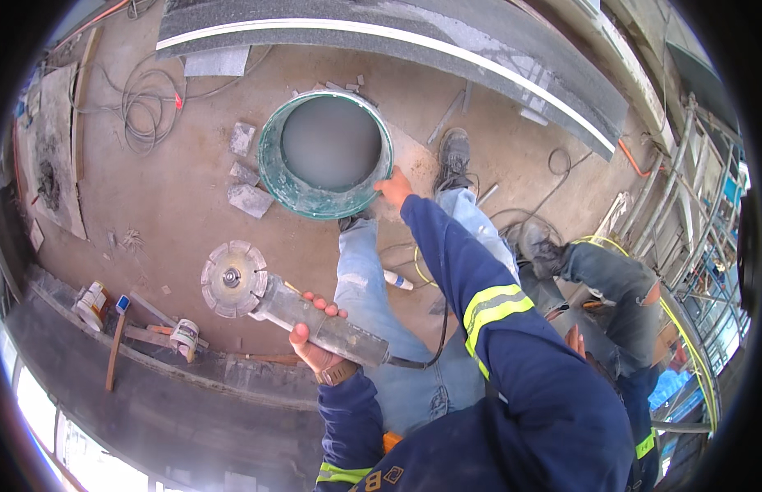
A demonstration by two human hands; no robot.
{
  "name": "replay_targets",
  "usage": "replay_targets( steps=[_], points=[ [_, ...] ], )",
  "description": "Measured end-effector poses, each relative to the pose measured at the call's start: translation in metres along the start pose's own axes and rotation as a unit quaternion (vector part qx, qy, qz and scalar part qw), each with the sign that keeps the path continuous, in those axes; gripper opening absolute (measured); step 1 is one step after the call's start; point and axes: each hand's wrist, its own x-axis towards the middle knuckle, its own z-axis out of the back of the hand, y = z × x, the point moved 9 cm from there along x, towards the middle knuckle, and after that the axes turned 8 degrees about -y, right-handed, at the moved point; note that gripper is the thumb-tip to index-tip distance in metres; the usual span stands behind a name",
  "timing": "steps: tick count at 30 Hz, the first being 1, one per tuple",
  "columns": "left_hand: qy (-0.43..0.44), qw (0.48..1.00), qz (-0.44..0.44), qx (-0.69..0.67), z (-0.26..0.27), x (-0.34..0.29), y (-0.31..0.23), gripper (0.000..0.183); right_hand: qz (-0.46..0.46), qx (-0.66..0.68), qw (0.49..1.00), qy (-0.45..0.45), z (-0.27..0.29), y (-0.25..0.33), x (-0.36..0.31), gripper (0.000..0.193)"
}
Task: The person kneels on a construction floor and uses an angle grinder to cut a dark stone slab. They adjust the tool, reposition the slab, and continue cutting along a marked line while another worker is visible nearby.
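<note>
Grey, scuffed angle grinder (287,308) carries a round, segmented disc (233,278).

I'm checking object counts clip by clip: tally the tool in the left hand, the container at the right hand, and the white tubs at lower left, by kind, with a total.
Angle grinder, in the left hand: 1
Green bucket, at the right hand: 1
White tubs: 2
Total: 4

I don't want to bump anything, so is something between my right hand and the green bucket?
Nothing visible: your right hand touches the green bucket at its rim. The gray stone pieces lie left of the bucket.
</note>
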Motion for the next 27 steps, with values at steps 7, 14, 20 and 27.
replay_targets(
  steps=[7, 14, 20, 27],
  points=[
    [0.011, 1.000, 0.000, 0.000, -0.012, -0.008, 0.004, 0.059, 0.035, -0.085, 0.996, -0.006, 0.018, -0.022, 0.011, 0.058],
    [0.034, 0.998, 0.002, 0.053, -0.029, -0.016, 0.009, 0.059, 0.004, -0.100, 0.995, 0.019, 0.056, -0.040, -0.009, 0.060],
    [0.061, 0.995, 0.021, 0.074, -0.038, -0.019, 0.013, 0.058, -0.013, -0.073, 0.997, -0.018, 0.081, -0.065, -0.035, 0.060],
    [0.052, 0.989, 0.060, 0.125, -0.047, -0.029, 0.027, 0.059, -0.034, -0.104, 0.994, -0.029, 0.102, -0.113, -0.049, 0.066]
  ],
)
